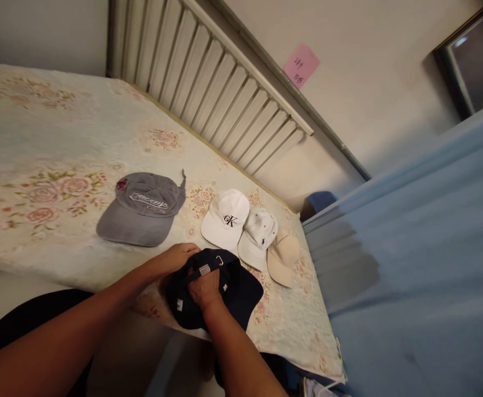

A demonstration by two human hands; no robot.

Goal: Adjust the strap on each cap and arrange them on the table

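A dark baseball cap (241, 286) is held over the near edge of the bed, its opening toward me and its brim to the right. My left hand (179, 256) grips the cap's far left side from outside, with its fingertips partly behind the fabric. Inside the crown is my right hand (206, 286), close to the strap's metal buckle; its fingers are hidden. Beyond the hands lie a grey cap (146, 207) with script lettering, a white cap (225, 218) with black letters, an off-white cap (260, 237) with a small dark logo, and a beige cap (283, 256).
The floral-sheeted bed (101, 143) has a slatted rail (208, 71) along its far side. A blue curtain (411, 264) hangs at the right. On the wall are a pink note (301, 65) and a dark-framed mirror or picture (473, 60).
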